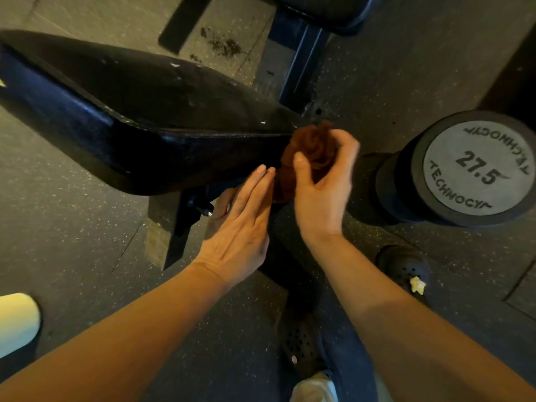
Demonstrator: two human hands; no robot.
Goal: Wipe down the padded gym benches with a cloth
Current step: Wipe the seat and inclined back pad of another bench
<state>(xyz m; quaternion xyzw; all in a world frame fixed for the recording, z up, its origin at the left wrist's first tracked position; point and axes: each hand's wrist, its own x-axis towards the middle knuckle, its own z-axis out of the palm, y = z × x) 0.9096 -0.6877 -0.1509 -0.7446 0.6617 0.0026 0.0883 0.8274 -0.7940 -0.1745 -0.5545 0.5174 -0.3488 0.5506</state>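
A black padded bench (139,111) runs from the upper left to the centre, its near end at the middle of the view. A bunched rust-brown cloth (311,149) sits against that end. My right hand (324,187) grips the cloth, thumb in front and fingers curled over its far side. My left hand (240,224) lies just left of it with straight fingers, the fingertips touching the lower edge of the bench pad beside the cloth.
A large black dumbbell (467,169) marked 27.5 stands on end at the right. A second padded bench (324,10) is at the top. The bench's frame foot (171,227) sits below the pad. My dark clogs (403,268) stand on the speckled rubber floor.
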